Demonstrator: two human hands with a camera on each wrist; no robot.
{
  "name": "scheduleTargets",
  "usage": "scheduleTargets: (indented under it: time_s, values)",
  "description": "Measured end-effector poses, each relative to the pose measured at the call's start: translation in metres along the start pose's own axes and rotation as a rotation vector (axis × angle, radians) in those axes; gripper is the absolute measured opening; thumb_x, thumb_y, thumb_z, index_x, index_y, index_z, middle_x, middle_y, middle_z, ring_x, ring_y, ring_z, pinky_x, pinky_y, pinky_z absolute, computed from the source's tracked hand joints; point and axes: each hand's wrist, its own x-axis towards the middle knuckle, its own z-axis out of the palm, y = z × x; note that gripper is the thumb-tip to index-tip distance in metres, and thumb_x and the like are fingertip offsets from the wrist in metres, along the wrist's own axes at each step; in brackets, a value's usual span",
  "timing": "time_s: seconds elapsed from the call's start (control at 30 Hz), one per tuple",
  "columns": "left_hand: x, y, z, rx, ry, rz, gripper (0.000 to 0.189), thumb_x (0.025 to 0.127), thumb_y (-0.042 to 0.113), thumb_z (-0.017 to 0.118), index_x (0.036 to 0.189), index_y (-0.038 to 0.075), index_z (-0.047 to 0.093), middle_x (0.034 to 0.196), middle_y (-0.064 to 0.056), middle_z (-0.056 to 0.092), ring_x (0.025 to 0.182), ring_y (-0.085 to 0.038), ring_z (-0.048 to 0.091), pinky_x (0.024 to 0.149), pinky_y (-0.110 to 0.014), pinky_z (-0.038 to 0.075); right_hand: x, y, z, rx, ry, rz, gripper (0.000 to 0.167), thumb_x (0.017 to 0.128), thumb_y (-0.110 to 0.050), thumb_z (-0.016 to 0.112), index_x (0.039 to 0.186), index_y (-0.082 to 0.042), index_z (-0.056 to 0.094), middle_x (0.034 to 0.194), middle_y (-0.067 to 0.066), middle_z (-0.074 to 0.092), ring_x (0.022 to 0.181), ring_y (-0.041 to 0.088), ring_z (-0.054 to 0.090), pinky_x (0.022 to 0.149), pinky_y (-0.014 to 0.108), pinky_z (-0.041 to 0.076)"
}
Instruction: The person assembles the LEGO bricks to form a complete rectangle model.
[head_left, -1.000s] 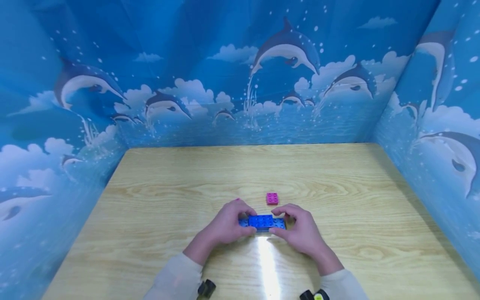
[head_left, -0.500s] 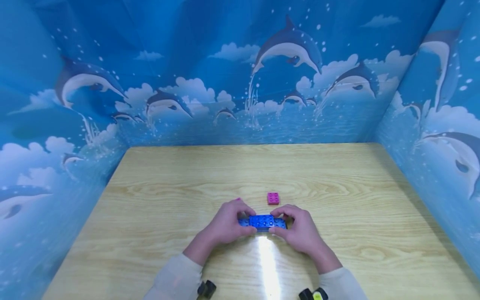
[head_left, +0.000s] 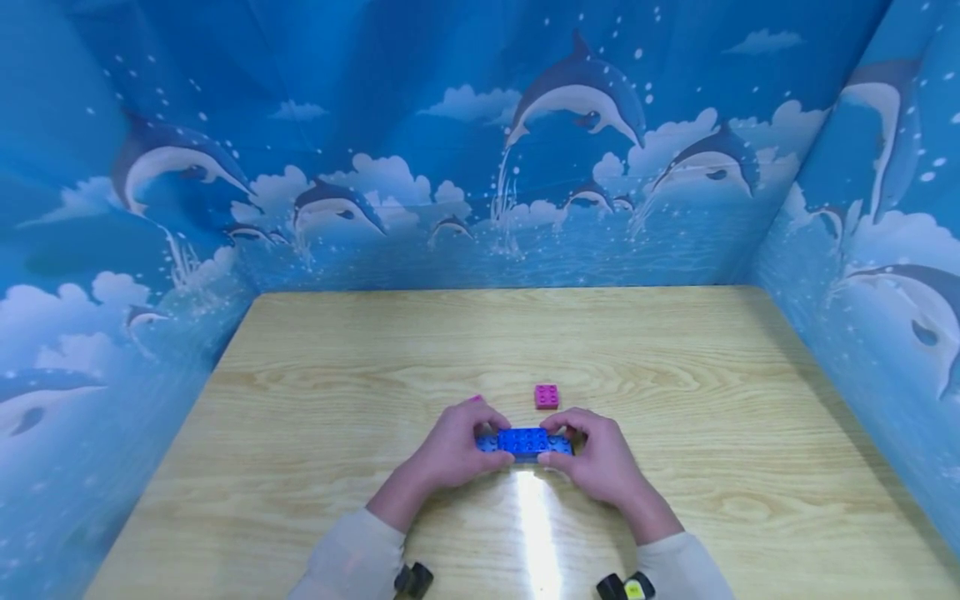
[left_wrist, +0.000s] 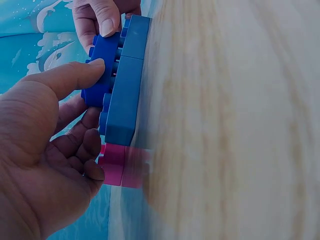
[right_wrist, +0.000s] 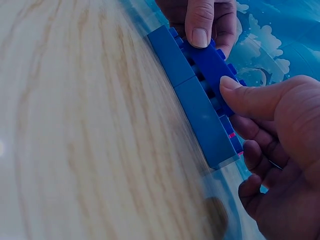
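A dark blue toy building brick (head_left: 522,440) lies across two lighter blue bricks (left_wrist: 123,100) set end to end on the table. In both wrist views, studs of the lower bricks show in a narrow gap beneath it. My left hand (head_left: 459,442) pinches the dark brick's left end, thumb on the near side and fingers on the far side. Its right end is pinched the same way by my right hand (head_left: 600,454). The other fingers of each hand curl loosely beside the lower bricks, partly hiding their far side.
A pink brick (head_left: 546,397) with studs up stands just beyond the blue ones. Another pink piece (head_left: 476,398) barely shows behind the left hand. The wood-grain table (head_left: 337,358) ends at a dolphin-print backdrop (head_left: 420,125) behind and at the sides.
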Motion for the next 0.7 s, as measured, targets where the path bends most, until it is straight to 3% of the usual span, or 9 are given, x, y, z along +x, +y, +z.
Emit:
scheduleTargets:
  time_s: [0.4, 0.7]
  values:
    - [-0.0007, -0.0001, 0.0002, -0.009, 0.006, 0.023, 0.035, 0.076, 0.021, 0.087, 0.107, 0.014, 0.072, 0.093, 0.008, 0.060, 0.085, -0.013, 0.055, 0.074, -0.030, 0.049, -0.0002, 0.0015, 0.0010, 0.029, -0.002, -0.003, 0.034, 0.075, -0.012, 0.089, 0.105, -0.019, 0.073, 0.090, 0.000, 0.063, 0.083, 0.021, 0.055, 0.073, 0.034, 0.049]
    - [-0.0001, 0.0000, -0.0005, 0.007, 0.001, 0.017, 0.036, 0.076, 0.023, 0.087, 0.109, 0.015, 0.071, 0.094, 0.009, 0.059, 0.086, -0.013, 0.055, 0.077, -0.031, 0.048, -0.0007, 0.0013, 0.0008, 0.014, 0.015, 0.018, 0.045, 0.068, -0.003, 0.090, 0.106, -0.019, 0.073, 0.091, -0.005, 0.063, 0.084, 0.018, 0.056, 0.076, 0.036, 0.050]
